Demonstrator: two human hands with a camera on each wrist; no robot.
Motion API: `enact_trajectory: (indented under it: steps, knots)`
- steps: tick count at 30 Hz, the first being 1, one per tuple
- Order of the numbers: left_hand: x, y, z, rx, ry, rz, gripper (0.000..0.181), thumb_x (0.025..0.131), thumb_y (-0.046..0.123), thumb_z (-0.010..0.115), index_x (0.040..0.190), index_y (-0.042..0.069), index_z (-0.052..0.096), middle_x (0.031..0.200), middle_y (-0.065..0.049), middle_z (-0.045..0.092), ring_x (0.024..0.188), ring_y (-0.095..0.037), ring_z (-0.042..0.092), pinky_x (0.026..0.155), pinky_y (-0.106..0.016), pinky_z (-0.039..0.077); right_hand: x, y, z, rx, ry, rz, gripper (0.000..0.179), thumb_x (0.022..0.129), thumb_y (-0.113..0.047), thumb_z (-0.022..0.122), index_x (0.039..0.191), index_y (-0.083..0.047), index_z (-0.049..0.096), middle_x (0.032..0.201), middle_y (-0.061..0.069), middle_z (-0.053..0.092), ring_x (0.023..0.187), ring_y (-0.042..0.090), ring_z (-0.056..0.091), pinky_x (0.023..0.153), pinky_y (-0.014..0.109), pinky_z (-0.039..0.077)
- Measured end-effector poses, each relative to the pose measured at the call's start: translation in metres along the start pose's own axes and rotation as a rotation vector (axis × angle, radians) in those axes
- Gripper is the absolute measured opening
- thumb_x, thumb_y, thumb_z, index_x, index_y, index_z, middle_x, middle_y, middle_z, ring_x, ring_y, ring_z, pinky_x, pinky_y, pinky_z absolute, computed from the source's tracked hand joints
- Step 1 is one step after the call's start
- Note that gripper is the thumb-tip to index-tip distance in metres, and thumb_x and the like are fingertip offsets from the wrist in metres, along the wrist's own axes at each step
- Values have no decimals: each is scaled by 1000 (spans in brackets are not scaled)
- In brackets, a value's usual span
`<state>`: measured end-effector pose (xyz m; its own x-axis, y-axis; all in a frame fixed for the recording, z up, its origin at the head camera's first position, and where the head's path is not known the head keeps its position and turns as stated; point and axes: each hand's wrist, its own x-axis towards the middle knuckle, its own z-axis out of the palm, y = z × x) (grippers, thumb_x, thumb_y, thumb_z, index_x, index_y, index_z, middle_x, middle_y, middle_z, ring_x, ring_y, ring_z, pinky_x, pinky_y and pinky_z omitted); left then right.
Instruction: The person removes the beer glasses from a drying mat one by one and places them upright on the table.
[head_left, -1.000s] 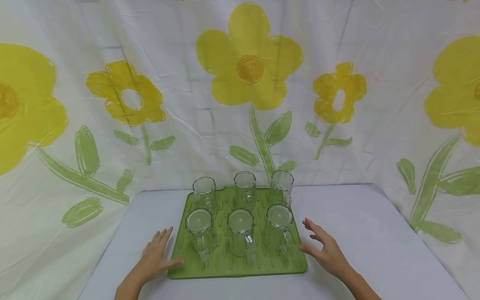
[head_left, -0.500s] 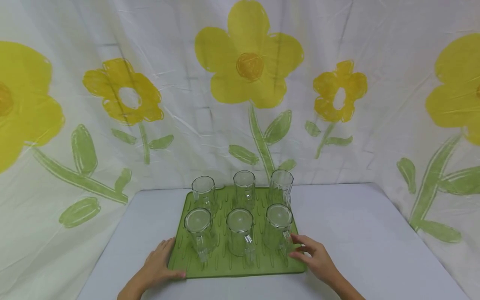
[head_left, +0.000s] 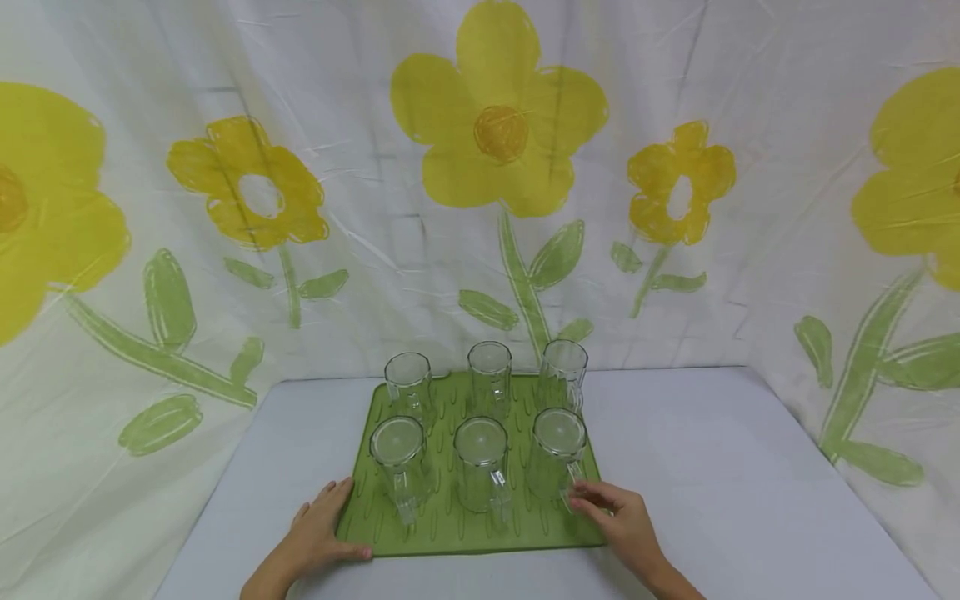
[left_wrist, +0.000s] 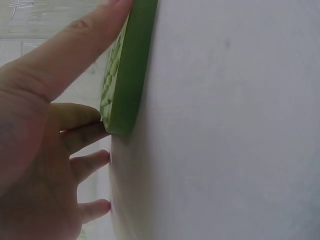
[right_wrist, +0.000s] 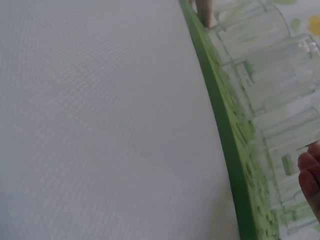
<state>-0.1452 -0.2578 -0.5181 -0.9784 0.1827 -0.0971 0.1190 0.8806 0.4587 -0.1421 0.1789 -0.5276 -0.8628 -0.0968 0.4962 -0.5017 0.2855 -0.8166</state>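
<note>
Clear glass mugs stand in two rows on a green ribbed mat in the head view. My right hand pinches the handle of the front right glass mug between thumb and fingers. In the right wrist view only the fingertips show at the right edge, beside the glass. My left hand rests at the mat's front left corner, its thumb along the front edge. Seen from the left wrist, the other fingers of that hand spread past the corner, relaxed, with tips down at the white surface.
The front left mug and front middle mug have handles facing forward. Behind them stand the back left mug, back middle mug and back right mug. A flower-printed curtain hangs behind the white table.
My right hand has moved left from beside the mat to the front right mug's handle and pinched it. My left hand has come down onto the mat's corner. The mugs stand where they were.
</note>
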Motion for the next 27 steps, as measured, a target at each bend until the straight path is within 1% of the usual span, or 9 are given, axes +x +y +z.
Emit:
enact_trajectory:
  steps: [3, 5, 7, 12, 14, 21, 24, 27]
  knots:
    - [0, 1, 0, 1, -5, -4, 120, 58, 50, 88, 144, -13, 33, 147, -34, 37, 137, -55, 31, 104, -79, 24, -1, -1, 5, -45, 58, -47, 18, 73, 10, 75, 90, 6, 72, 80, 13, 74, 73, -1, 68, 67, 13, 56]
    - [0, 1, -1, -2, -14, -7, 119, 59, 49, 88, 144, -13, 33, 147, -34, 37, 137, -56, 30, 103, -79, 24, -1, -1, 7, -84, 93, -97, 21, 69, 11, 77, 88, 4, 72, 77, 12, 74, 71, -1, 68, 65, 11, 55]
    - [0, 1, -2, -9, -27, -11, 119, 59, 48, 88, 144, -13, 32, 148, -34, 35, 137, -56, 29, 103, -79, 24, -1, -2, 9, -134, 117, -147, 24, 66, 12, 79, 87, 3, 72, 76, 11, 74, 69, 0, 68, 64, 10, 55]
    - [1, 1, -3, -23, -51, -27, 119, 59, 47, 88, 145, -13, 31, 150, -34, 33, 138, -56, 27, 105, -79, 23, -1, -1, 13, -264, 165, -250, 26, 61, 14, 80, 83, 3, 73, 76, 12, 74, 69, -4, 68, 61, 8, 54]
    - [1, 0, -3, -28, -55, -31, 120, 59, 47, 88, 145, -12, 30, 150, -34, 32, 139, -56, 26, 105, -79, 22, 0, -1, 14, -303, 181, -270, 26, 60, 14, 80, 82, 3, 73, 76, 12, 74, 69, -4, 69, 60, 7, 54]
    - [1, 3, -4, -36, -60, -28, 118, 59, 44, 89, 144, -13, 31, 150, -34, 32, 138, -57, 26, 105, -79, 21, 0, -5, 15, -396, 232, -309, 26, 58, 16, 81, 79, 5, 72, 74, 13, 74, 64, 7, 72, 60, 8, 54]
    - [1, 6, -5, -38, -62, -29, 118, 59, 44, 89, 144, -14, 31, 150, -34, 31, 138, -57, 26, 105, -78, 21, 2, -7, 14, -425, 249, -319, 26, 57, 16, 81, 78, 6, 71, 73, 13, 74, 62, 13, 72, 59, 8, 54]
    - [0, 7, -6, -39, -60, -35, 117, 59, 44, 88, 144, -14, 31, 150, -34, 31, 138, -57, 26, 106, -78, 21, 4, -9, 13, -440, 247, -321, 25, 58, 17, 81, 78, 6, 71, 72, 13, 73, 62, 16, 72, 59, 8, 54]
